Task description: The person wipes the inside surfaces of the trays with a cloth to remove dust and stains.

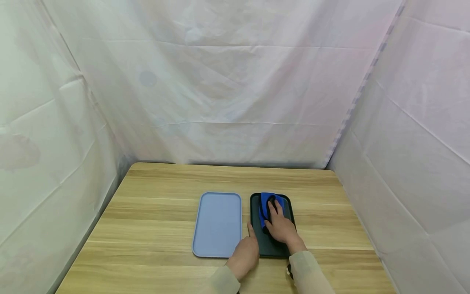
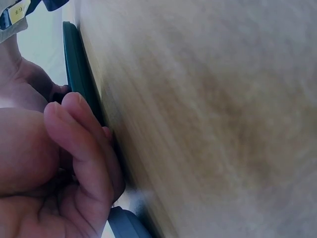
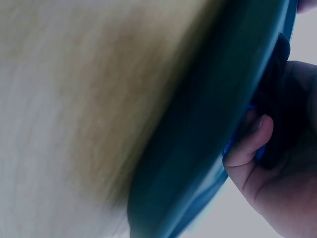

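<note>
Inside the dark green tray (image 1: 269, 245) lies a blue cloth (image 1: 267, 199) with black trim. My right hand (image 1: 280, 228) is on the cloth, fingers spread over it in the head view. The right wrist view shows the little finger bent against dark, bunched fabric (image 3: 282, 106) beside the tray wall (image 3: 198, 124). My left hand (image 1: 246, 253) is at the green tray's left edge, its index finger stretched along that edge. In the left wrist view, its other fingers (image 2: 91, 163) are bent and hold nothing visible.
A light blue tray (image 1: 217, 224) lies flat just left of the green one, close to my left hand. Both trays are on a wooden table (image 1: 154, 228). White curtains (image 1: 235, 90) hang behind the table and along both sides.
</note>
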The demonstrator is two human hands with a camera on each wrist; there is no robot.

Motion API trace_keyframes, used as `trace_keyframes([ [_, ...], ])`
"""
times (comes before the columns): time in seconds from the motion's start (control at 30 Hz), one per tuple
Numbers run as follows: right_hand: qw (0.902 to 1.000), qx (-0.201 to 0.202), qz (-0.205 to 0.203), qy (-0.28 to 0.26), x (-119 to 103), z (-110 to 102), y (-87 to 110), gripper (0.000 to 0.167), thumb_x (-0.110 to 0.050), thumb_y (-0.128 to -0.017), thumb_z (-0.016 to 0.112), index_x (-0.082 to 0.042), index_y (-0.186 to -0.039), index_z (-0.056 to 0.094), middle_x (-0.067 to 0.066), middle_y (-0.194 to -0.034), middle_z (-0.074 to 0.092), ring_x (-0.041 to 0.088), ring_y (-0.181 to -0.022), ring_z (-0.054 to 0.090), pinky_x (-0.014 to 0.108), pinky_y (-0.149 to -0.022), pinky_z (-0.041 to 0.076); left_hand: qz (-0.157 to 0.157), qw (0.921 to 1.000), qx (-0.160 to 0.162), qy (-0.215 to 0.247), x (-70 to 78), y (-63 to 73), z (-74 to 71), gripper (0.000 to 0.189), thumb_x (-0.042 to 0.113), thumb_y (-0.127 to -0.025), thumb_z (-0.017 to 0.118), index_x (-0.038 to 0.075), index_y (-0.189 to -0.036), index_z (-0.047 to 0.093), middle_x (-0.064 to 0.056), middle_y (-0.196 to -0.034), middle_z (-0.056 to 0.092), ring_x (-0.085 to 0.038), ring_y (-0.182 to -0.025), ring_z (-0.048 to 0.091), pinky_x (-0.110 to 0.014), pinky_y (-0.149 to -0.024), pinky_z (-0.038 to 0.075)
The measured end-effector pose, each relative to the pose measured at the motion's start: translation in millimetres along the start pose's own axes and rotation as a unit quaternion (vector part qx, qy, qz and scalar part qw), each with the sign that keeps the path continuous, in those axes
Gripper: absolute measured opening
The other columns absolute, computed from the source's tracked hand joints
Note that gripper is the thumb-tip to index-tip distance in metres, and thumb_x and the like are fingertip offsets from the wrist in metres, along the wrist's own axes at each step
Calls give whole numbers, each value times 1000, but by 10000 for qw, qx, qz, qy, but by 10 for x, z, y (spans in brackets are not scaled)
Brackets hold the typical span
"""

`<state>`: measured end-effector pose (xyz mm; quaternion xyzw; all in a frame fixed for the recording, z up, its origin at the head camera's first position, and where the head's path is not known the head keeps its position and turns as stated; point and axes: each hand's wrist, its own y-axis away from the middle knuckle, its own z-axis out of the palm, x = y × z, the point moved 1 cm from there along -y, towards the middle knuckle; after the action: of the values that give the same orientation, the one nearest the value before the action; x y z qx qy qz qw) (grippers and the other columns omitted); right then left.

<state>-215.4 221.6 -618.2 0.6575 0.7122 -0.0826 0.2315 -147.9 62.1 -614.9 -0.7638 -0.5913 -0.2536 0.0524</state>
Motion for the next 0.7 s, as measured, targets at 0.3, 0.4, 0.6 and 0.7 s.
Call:
trace_keyframes([
  [0.3,10000,14,-23,-33,-78,40,-14,75,-29,-104,61,-12,-166,22,21,-173,12,20,-50,52,39,-53,43,-75,9999,-82,-32,7,-13,3,86,3,-90,73,-13,-158,22,-10,-60,61,-17,-51,59,-32,-54,54],
  [0.4,10000,3,-25,-5,-102,45,-15,76,-30,-104,61,-13,-166,22,20,-173,12,19,-50,52,38,-54,44,-94,9999,-66,-62,11,-20,6,86,2,-90,74,-13,-158,23,-10,-61,62,-17,-52,60,-33,-55,54],
  [0.6,9998,85,-153,-20,-138,64,-33,76,-30,-103,62,-11,-166,24,22,-172,14,19,-51,52,39,-54,44,-84,9999,-27,-103,14,-9,0,86,4,-90,74,-13,-158,24,-9,-60,61,-16,-51,60,-32,-53,54],
  [0.7,9998,103,-180,-31,-159,90,-34,75,-29,-103,63,-12,-166,25,21,-172,15,20,-51,52,40,-54,45,-79,9999,16,-137,18,-10,-1,84,5,-91,74,-13,-157,25,-9,-59,60,-17,-51,60,-32,-52,54],
])
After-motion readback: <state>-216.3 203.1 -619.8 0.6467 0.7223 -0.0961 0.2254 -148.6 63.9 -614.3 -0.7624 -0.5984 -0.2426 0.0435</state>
